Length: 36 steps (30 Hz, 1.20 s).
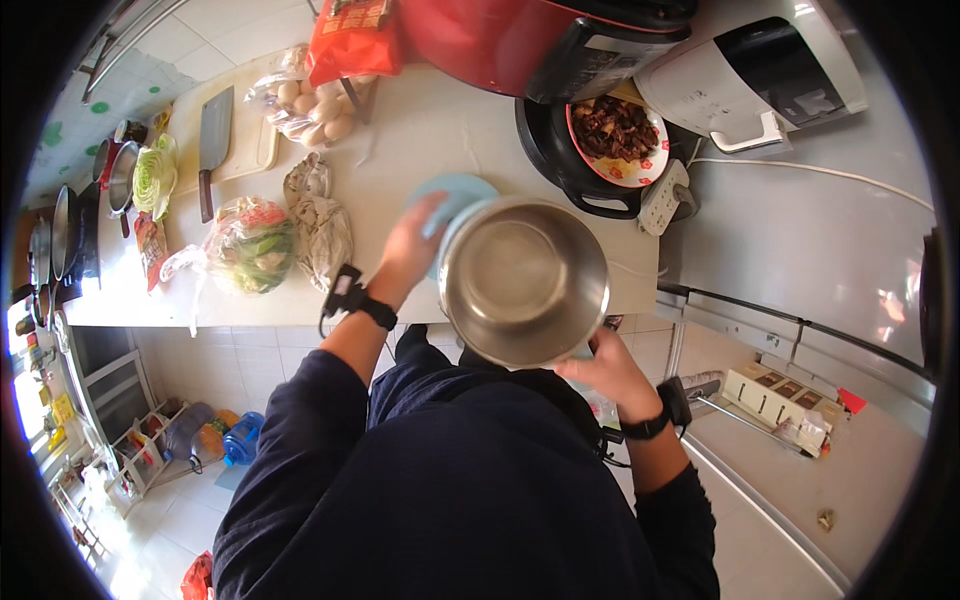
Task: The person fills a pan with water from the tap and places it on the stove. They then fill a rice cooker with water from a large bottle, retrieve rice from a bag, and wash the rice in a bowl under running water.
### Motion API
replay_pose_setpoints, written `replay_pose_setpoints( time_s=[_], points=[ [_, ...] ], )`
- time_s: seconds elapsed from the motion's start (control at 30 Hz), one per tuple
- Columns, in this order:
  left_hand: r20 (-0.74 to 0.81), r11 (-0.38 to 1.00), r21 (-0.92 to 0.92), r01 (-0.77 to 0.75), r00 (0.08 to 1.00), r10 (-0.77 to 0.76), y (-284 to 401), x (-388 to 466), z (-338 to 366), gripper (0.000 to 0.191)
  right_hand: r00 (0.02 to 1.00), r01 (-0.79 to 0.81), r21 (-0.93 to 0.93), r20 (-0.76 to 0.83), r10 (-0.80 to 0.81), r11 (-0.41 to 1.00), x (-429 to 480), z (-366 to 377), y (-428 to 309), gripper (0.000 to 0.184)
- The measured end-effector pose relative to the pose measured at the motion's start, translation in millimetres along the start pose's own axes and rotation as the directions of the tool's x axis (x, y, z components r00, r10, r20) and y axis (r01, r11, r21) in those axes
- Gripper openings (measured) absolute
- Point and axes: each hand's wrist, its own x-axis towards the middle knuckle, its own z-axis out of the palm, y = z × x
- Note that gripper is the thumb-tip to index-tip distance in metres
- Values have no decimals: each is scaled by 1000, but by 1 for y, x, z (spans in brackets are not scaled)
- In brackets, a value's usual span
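A round stainless steel bowl [525,277] with a light blue outside is tipped so that its bare inside faces me, over the counter's front edge. My right hand [611,371] grips its near right rim. At the bowl's far left, my left hand [411,244] holds a light blue round lid or plate [469,187], blurred and partly hidden behind the bowl. Left of that hand lie a crumpled cloth [322,232] and a clear plastic bag of vegetables [255,247].
Beyond the bowl stands a red cooker [472,37]; a plate of cooked meat [615,139] rests on a black pan [540,139]. A power strip [664,202] is beside it. Farther left are a cleaver [216,135] on a cutting board [255,154], bagged eggs [322,109] and a cabbage [155,176].
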Motion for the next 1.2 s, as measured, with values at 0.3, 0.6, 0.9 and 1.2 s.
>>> replay_pose_setpoints(
  time_s=[0.3, 0.6, 0.9, 1.2],
  points=[
    [31, 871, -485, 78, 997, -72, 53, -35, -77, 55, 981, -76, -220, 158, 113, 973, 101, -1, -21, 62],
    [13, 902, -430, 30, 1000, -27, 38, -20, -70, 56, 968, -189, -248, 116, 223, 950, 145, -14, -35, 76],
    [-38, 955, -273, 119, 990, -134, 52, -28, -61, 62, 995, -101, -329, -46, 91, 939, 147, -28, -45, 71],
    [-93, 1000, -7, 21, 995, -22, 78, -40, -51, 65, 990, -86, -269, -132, 52, 959, 125, -26, -38, 57]
  ],
)
